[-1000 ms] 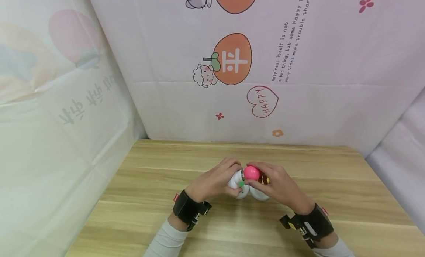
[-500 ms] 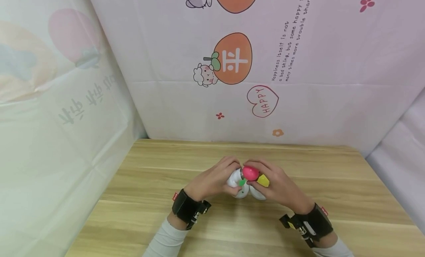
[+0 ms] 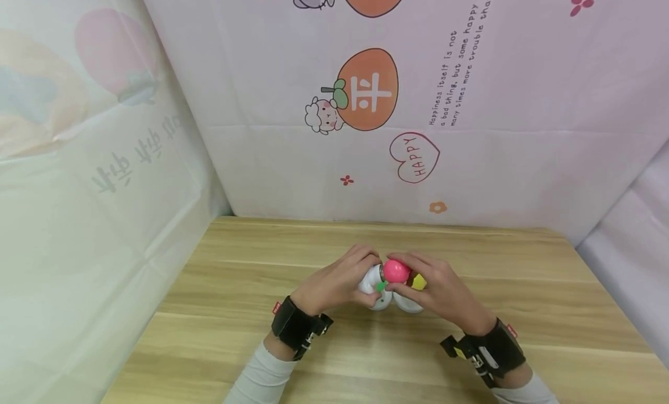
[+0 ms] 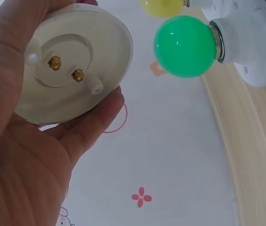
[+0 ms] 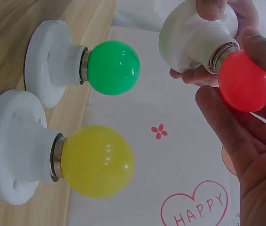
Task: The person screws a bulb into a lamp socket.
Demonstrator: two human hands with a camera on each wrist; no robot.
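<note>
My left hand (image 3: 337,283) grips a white lamp holder (image 5: 189,40) by its round base, tilted up off the table. Two brass terminals (image 4: 77,75) show on its underside in the left wrist view. A red light bulb (image 5: 245,81) sits at the holder's mouth, part of its metal cap still visible. My right hand (image 3: 441,287) pinches this bulb between thumb and fingers. Below the hands, a green bulb (image 5: 114,67) and a yellow bulb (image 5: 97,161) are fitted in two more white holders that stand on the table, partly hidden in the head view.
The wooden table (image 3: 251,334) carries the two standing lamp holders near its middle. A white printed cloth (image 3: 282,172) hangs behind the table's far edge, and another cloth (image 3: 151,230) hangs at the left.
My right fingers moved left and forward over the red bulb, then came back to about where they were, shifting round it. My left hand and the lamp holder stay nearly still.
</note>
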